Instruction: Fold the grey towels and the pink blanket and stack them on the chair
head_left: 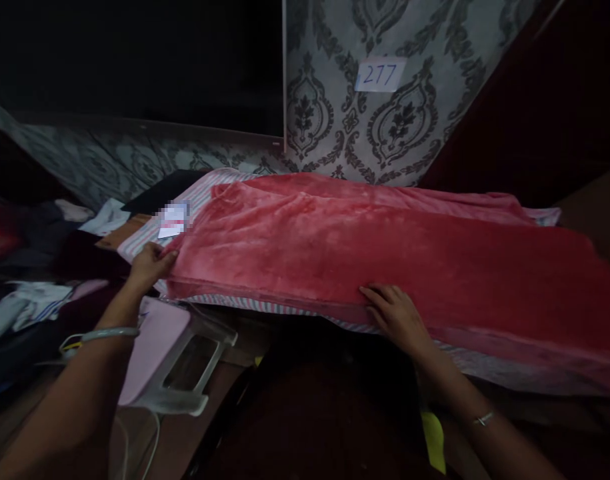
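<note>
A red plush blanket (305,247) lies spread in a long folded strip, slightly wrinkled at its left part. At its left end, my left hand (149,265) is closed on the edge, thumb and fingers pinching the cloth. My right hand (397,313) rests on the front edge near the middle, fingers stretched out over the plush. Beneath the blanket shows a striped cloth (205,193), which sticks out at the left and along the front. A small white card (173,220) with blurred print lies on the striped cloth, just beyond my left hand.
A pink and white plastic stool (157,340) stands below the left end. Heaped clothes (35,300) lie farther left. Behind, a dark television screen (135,60) and a paper marked 277 (379,74) are on the patterned wall (329,120).
</note>
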Action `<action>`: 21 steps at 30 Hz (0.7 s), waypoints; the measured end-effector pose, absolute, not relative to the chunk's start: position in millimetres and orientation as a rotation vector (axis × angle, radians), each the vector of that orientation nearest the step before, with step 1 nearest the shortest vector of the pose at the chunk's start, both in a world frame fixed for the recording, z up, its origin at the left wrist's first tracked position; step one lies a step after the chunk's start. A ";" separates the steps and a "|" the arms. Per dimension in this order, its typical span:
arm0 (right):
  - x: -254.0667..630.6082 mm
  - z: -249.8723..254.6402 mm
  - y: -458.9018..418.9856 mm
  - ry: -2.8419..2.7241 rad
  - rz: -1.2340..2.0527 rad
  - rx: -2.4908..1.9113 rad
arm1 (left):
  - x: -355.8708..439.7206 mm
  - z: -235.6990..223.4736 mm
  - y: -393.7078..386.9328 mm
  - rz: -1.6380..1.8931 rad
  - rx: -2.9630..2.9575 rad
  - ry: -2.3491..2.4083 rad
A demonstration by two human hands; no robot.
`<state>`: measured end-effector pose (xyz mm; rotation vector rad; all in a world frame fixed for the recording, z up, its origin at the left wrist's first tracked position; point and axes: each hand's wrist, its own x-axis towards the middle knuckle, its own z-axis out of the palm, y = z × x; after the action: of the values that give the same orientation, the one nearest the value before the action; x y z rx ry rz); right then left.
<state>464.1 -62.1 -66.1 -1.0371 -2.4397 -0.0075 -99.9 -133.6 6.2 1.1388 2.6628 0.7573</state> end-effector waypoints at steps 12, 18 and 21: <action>475.2 -81.2 -60.9 -2.311 0.067 -0.916 | -108.9 -0.1 -146.0 0.926 1.120 2.554; 472.3 -65.1 -60.4 -2.336 0.093 -0.912 | -122.6 -13.0 -149.0 1.049 1.090 2.435; 458.7 -49.7 -47.0 -2.287 0.043 -0.903 | -130.0 -16.8 -148.7 1.145 1.087 2.312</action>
<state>458.7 -47.0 -49.7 -0.9031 -2.2870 0.0433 -130.0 -148.7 -16.8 1.0873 2.3115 1.1447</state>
